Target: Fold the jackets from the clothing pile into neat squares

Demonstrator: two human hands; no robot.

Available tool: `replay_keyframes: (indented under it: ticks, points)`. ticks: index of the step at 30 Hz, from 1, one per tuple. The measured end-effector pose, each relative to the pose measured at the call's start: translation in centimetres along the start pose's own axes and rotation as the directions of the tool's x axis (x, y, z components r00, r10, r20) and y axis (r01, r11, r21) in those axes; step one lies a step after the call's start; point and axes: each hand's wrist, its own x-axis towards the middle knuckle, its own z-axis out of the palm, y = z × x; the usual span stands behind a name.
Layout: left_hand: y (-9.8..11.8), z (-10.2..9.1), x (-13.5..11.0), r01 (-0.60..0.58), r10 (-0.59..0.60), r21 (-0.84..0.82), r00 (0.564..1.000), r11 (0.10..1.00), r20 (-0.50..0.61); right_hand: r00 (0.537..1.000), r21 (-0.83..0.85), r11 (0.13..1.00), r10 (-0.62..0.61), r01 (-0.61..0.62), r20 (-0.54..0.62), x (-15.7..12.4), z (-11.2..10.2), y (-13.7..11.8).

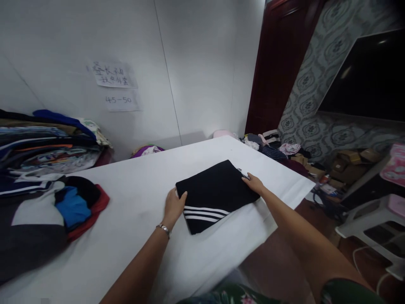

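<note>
A black jacket (215, 185) with white stripes lies folded into a flat, roughly rectangular bundle on the white-covered table (136, 211). The stripes slant across its near left corner. My left hand (175, 206) grips the left edge, thumb on top and fingers mostly hidden beneath. At the right edge, my right hand (253, 183) pinches the cloth near a small dark cord or zip pull, its fingers partly hidden. A bracelet (163, 230) circles my left wrist.
Stacked clothes (50, 141) rise at the far left, with a loose heap holding a blue cloth (72, 207) in front. Beyond the table's right end are more clothes (274, 147), cardboard boxes (348, 164) and a plastic stool (373, 223). Handwritten papers (115, 86) hang on the wall.
</note>
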Motion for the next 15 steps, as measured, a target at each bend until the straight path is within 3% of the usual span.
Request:
replay_keyframes:
  ticks: [2,4,7,10,12,15]
  points:
    - [-0.4,-0.6,-0.6,0.215,-0.197,-0.203,0.975,0.955,0.105,0.999,-0.008,0.999,0.032,-0.032,0.019,-0.3,-0.2,0.1]
    - [-0.2,-0.6,-1.0,0.329,-0.271,-0.341,0.940,0.880,0.207,0.999,-0.013,0.999,0.033,-0.032,0.019,-0.3,-0.3,-0.3]
    - [0.8,0.0,-1.0,0.356,-0.267,-0.401,0.928,0.844,0.262,0.999,0.001,0.999,0.044,-0.044,0.029,-0.2,-0.6,-1.4]
    - [1.5,-0.2,-0.4,0.340,-0.254,-0.449,0.936,0.826,0.242,0.998,0.058,0.997,0.043,-0.046,0.053,-0.4,-0.8,-2.4]
    - [1.1,-1.2,0.1,0.315,-0.252,-0.487,0.948,0.815,0.193,0.996,0.111,0.993,0.022,-0.031,0.083,-1.3,-0.2,-3.1]
    - [-1.3,-3.7,0.5,0.311,-0.285,-0.520,0.950,0.796,0.132,0.992,0.209,0.978,-0.048,0.022,0.121,-3.8,1.9,-4.0]
